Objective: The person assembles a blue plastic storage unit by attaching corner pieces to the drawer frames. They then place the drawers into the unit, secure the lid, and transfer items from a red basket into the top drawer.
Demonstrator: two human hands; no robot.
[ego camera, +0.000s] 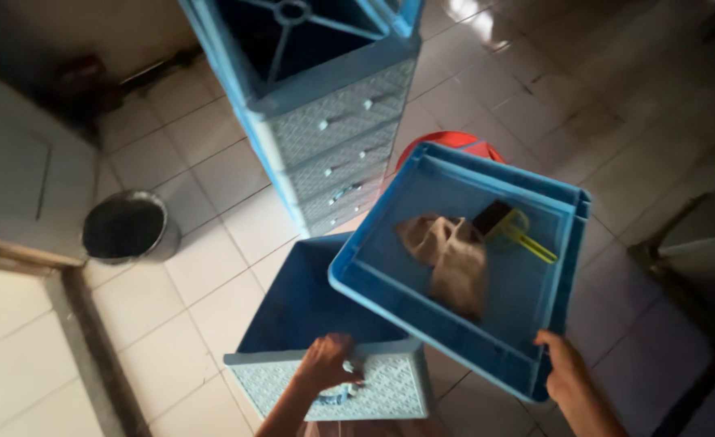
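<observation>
Left hand (325, 364) grips drawer (309, 324); right hand (566, 368) holds tray (446, 324).

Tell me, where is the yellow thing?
The yellow brush lies inside the blue tray on the right, beside the beige cloth.

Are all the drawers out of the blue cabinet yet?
Not all. Done: the top slot of the blue cabinet is open and bare. In hand: the left hand grips the front of a pulled-out drawer; the right hand holds a blue tray carrying a beige cloth and a yellow brush. Left: several drawers sit in the cabinet.
</observation>
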